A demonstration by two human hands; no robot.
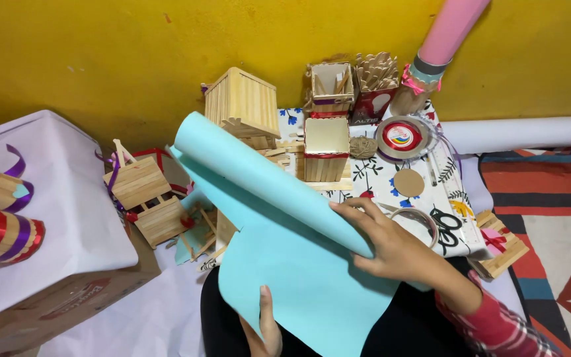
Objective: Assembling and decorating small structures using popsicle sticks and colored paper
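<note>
A light blue paper sheet [292, 264] is held over the lap, its far end curled into a roll under the right hand [391, 248], fingers grasping the curl, while the left hand [267, 324] pinches the near edge, keeping it taut beside the craft-stick boxes [242, 102].

Even, fairly bright indoor light falls from above on the yellow wall [100, 53], leaving only soft shadows under the curled light blue paper [285, 264], a little glare on the shiny tape tin [402, 137], and mostly sharp focus.
</note>
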